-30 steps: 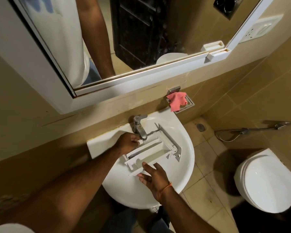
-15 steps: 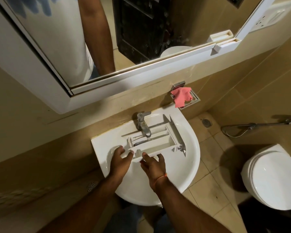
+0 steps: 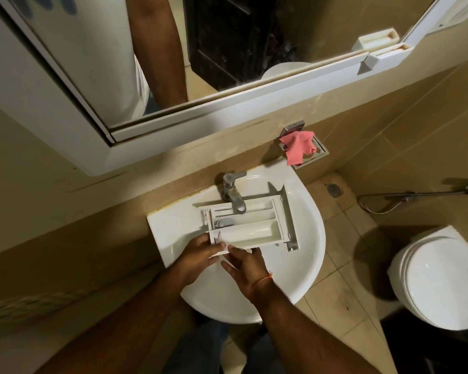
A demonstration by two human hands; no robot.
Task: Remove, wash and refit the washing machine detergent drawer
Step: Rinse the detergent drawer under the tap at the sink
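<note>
The white detergent drawer (image 3: 254, 230) lies across the white sink (image 3: 311, 238), level, its compartments facing up and its front panel at the right. The chrome tap (image 3: 234, 195) hangs over its far compartments. My left hand (image 3: 200, 255) grips the drawer's near left corner, thumb on top. Just right of it, my right hand (image 3: 246, 268) touches the drawer's near edge with fairly straight fingers. No water is visible from the tap.
A pink cloth (image 3: 299, 147) sits in a metal wall dish behind the sink. The mirror cabinet (image 3: 173, 125) juts out above. A closed toilet (image 3: 438, 279) stands to the right, with a hand shower (image 3: 416, 195) on the wall.
My left hand left the tap area and took the drawer's near left corner. The drawer swung from tilted to lying level across the sink under the tap.
</note>
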